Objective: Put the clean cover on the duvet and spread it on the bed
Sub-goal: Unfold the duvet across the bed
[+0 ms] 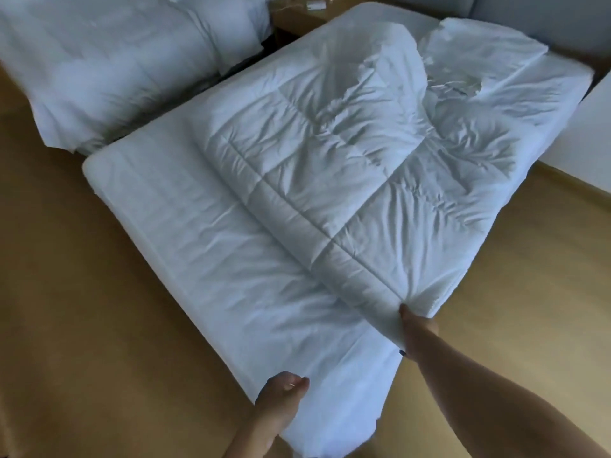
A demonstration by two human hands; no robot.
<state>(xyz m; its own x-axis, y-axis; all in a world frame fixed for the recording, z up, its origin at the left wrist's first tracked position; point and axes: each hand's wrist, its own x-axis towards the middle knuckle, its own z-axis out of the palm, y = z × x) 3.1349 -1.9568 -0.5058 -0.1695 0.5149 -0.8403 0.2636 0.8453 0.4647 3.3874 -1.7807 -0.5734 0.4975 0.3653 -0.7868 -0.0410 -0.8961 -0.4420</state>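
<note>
head view: nearest us, the left grip (285, 388) is curled on the near edge of the white cloth (231, 259) lying flat over the bed (99, 173). cover or sheet, can't tell. likely pinning that end taut. further out, the right grip (417, 320) pinches the near corner of the duvet (330, 166), thumb on top, fingers tucked under, looks ready to draw it across. the quilted duvet sits bare on the right half of the bed, rumpled toward the head end, so i'd say the covering isn't done. second bed (115, 77) up left, tan floor (66, 325) around. no labels or writing readable anywhere.
</note>
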